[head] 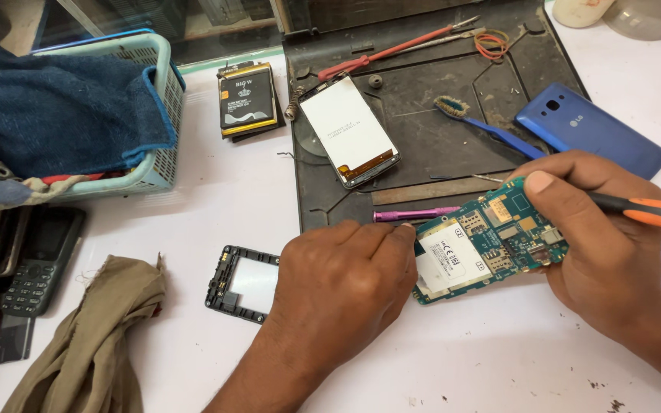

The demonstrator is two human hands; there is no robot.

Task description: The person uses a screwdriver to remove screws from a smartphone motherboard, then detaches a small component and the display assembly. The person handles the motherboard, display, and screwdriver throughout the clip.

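Observation:
A green phone circuit board (477, 246) with a white label lies on the white table between my hands. My left hand (342, 279) rests on the table, its fingertips pinching the board's left edge. My right hand (602, 237) holds the board's right side, with the thumb on its top corner. The same hand grips an orange-and-black tool handle (652, 212) that sticks out to the right. A pink-purple metal tool (415, 215) lies just above my left fingers. A black phone frame (242, 283) lies left of my left hand.
A dark work mat (430, 115) carries a phone screen (349, 130), blue brush (483, 126), red tweezers (392, 52) and rubber bands. A blue phone back cover (590, 128), battery (246, 99), basket (154, 107) with blue towel, keypad phone (40, 260) and brown rag (101, 336) surround it.

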